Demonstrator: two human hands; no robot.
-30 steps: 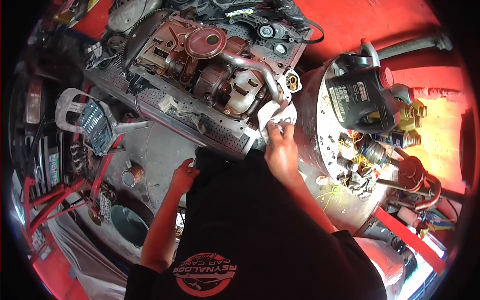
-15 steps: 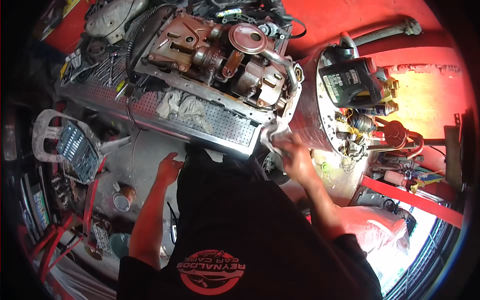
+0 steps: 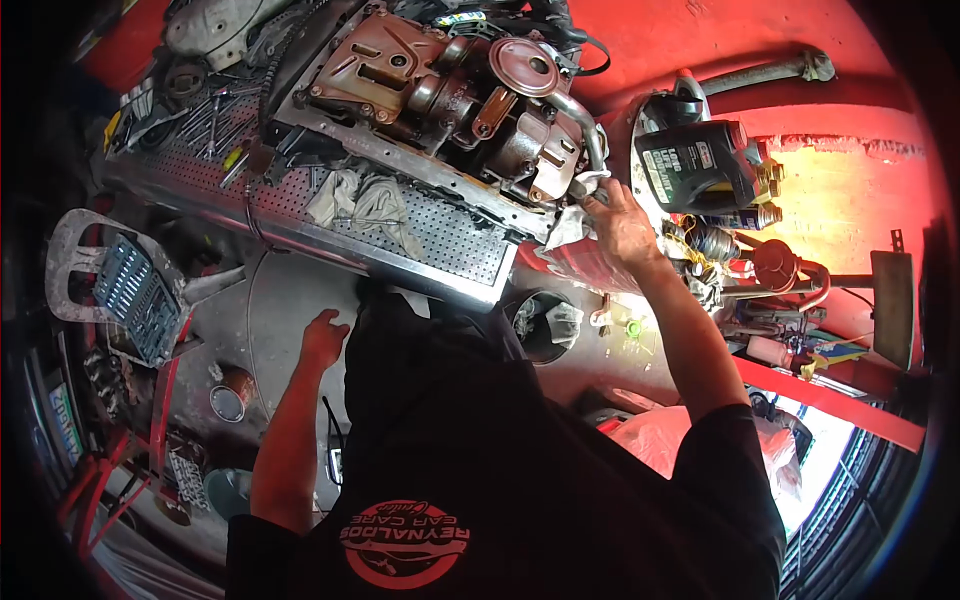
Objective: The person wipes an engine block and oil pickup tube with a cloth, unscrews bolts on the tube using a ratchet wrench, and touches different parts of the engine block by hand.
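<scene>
My right hand (image 3: 625, 228) grips a whitish rag (image 3: 570, 228) at the near right corner of an upturned engine (image 3: 420, 105). Part of the rag shows by my fingertips and part hangs below them. Beside that hand, a curved metal oil pickup tube (image 3: 582, 125) runs up to a round strainer (image 3: 524, 67). My left hand (image 3: 325, 338) hangs low at my side, away from the bench, with its fingers loosely bent, apart and holding nothing. On the perforated metal bench (image 3: 465, 255) lies a crumpled grey cloth (image 3: 365, 210), in front of the engine.
Wrenches (image 3: 213, 130) lie on the bench's left part. Right of the engine, a black coolant jug (image 3: 695, 165) and other bottles stand on a drum. A white chair (image 3: 70, 265) at left bears an open socket set (image 3: 140, 300). A dark bin (image 3: 540, 330) stands below the bench corner.
My right hand has moved up with the rag, from beside the bench corner to the engine's near right edge. My left hand has shifted slightly left.
</scene>
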